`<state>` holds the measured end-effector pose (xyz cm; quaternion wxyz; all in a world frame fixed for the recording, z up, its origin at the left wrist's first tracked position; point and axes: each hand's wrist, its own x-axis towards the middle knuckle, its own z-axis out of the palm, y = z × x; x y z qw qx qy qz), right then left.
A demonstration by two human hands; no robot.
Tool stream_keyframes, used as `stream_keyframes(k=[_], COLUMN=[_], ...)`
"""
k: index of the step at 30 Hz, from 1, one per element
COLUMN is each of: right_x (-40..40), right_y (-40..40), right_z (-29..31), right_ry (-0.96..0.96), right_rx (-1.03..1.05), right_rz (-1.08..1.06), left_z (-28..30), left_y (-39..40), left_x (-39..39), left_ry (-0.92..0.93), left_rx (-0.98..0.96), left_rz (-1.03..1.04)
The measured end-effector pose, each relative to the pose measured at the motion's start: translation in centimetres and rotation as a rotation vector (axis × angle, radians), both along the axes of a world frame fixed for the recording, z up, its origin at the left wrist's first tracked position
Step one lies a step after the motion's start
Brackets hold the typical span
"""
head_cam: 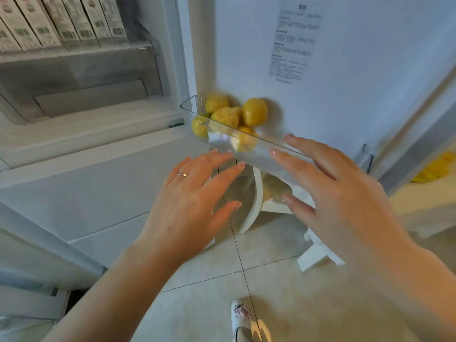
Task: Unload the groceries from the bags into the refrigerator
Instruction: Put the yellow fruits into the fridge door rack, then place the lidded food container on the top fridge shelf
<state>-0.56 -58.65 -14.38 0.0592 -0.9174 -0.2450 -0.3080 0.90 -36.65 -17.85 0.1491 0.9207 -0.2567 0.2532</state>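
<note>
The refrigerator stands open, its door swung out to the right. Several yellow lemons lie piled in a clear door bin at the door's lower left. My left hand, with a ring on one finger, hovers below and in front of the bin, fingers spread, holding nothing. My right hand is held out flat just in front of the bin's clear wall, fingers apart and empty. Whether either hand touches the bin I cannot tell.
Several milk cartons stand in a row on the upper fridge shelf, above a clear drawer. A white stool stands on the tiled floor under the door. Something yellow lies on a surface at right. My white shoe shows below.
</note>
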Motion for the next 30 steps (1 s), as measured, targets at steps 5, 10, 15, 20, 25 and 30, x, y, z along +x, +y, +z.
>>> stream_keyframes(k=[5,10,15,20,25,30], right_x=[-8.1,-14.1,-18.7,-21.7,-24.1,-24.7], right_y=[0.0,-2.0,-5.2,-10.1,-17.6,-27.6], right_z=[-4.5,-8.1,-10.8,-13.2,-14.7,-14.8], right_ry=[0.176,0.309,0.379,0.443,0.518,0.552], right_rx=[0.074,0.104,0.098,0.163,0.225,0.229], right_rz=[-0.121,-0.296,-0.471,-0.613,-0.739,-0.822], left_z=[-3.6,-5.8,-7.6,-9.3,-11.6,-12.7], left_y=[-0.3,-2.8,-7.4,-14.2,-23.4,-35.1], left_x=[-5.8,-9.0,-10.1,-10.3,-9.7,-8.9], left_ry=[0.096,0.213,0.264,0.276,0.332,0.385], left_rx=[0.029,0.118,0.181,0.227,0.271,0.264], left_rz=[-0.096,-0.203,-0.345,-0.511,-0.653,-0.705])
